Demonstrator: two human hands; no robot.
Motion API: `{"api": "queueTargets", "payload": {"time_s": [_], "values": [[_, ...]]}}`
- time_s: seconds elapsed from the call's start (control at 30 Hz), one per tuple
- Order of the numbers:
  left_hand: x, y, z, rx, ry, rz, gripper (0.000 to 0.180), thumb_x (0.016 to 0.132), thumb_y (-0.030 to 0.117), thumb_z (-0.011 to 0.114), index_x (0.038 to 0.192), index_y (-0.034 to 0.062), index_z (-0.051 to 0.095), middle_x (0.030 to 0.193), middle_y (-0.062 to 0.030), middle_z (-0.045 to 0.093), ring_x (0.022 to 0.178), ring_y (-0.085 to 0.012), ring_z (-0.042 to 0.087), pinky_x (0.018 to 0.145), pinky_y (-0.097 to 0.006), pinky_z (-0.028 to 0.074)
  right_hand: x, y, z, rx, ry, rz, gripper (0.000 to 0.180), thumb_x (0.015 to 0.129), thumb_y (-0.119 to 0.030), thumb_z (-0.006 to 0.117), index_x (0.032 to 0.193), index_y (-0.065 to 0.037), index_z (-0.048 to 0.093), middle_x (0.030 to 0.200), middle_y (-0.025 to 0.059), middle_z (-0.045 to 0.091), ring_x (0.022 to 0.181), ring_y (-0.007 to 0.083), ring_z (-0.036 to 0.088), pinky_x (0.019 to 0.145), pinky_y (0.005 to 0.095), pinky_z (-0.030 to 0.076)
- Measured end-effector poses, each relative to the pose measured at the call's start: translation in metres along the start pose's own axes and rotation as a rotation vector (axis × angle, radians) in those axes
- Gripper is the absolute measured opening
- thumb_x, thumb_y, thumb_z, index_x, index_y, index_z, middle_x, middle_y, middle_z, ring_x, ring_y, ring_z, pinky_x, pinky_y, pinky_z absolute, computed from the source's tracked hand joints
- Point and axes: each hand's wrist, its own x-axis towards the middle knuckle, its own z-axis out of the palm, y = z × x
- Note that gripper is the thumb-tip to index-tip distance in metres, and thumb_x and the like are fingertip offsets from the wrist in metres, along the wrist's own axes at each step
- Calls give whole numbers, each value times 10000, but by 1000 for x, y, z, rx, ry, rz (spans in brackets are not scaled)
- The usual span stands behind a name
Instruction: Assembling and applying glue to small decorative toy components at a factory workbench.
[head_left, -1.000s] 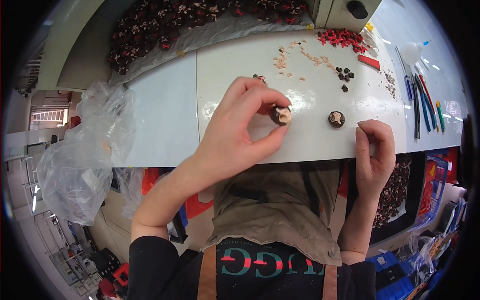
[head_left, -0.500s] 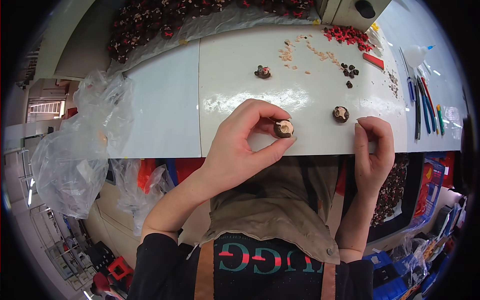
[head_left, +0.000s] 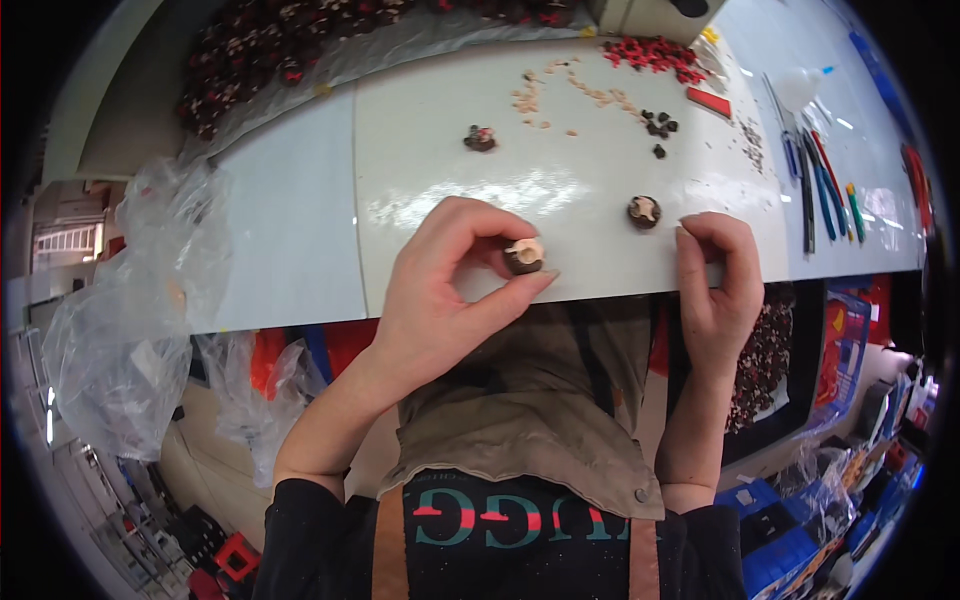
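Note:
A small round dark brown figure part with a beige face-like patch (head_left: 524,256) is pinched between the thumb and fingers of my left hand (head_left: 430,285), just above the table's near edge. To the right, my right hand (head_left: 722,268) is closed, its thumb and fingertips pressed together; whatever they hold is hidden or too small to tell. Between the hands and slightly farther off lies a similar brown part with a beige patch (head_left: 644,211). Farther back sits a brown piece with pink-red bits (head_left: 480,138).
Across the table's far side lie scattered beige bits (head_left: 606,97), several small black pieces (head_left: 658,124), a red pile (head_left: 655,58) and a red block (head_left: 709,102). Tools (head_left: 826,188) and a white bottle (head_left: 800,88) are at right. Many finished-looking brown pieces (head_left: 250,60) fill the back left; plastic bags (head_left: 130,320) hang left.
The whole view has shifted and tilted slightly, so the table items appear farther left. My left hand keeps the brown part pinched, and my right hand stays closed in much the same place.

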Motion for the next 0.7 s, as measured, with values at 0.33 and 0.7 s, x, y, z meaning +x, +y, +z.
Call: {"api": "queueTargets", "payload": {"time_s": [0.33,0.7], "values": [[-20,21,-17,-561,210,-364,258,871,77,580,1118,20,531,1018,-42,512,784,-90,519,682,-210,452,2,-13,-11,158,-93,210,114,812,22,586,924,22,562,868,42,572,779,102,526,699,216,423],[-62,32,-20,-853,197,-446,336,925,118,475,1239,3,447,1119,-94,530,840,-114,551,704,-223,460,83,-63,102,-199,-582,-515,257,775,-71,603,1030,-61,573,1002,110,568,914,287,557,779,358,456]]}}
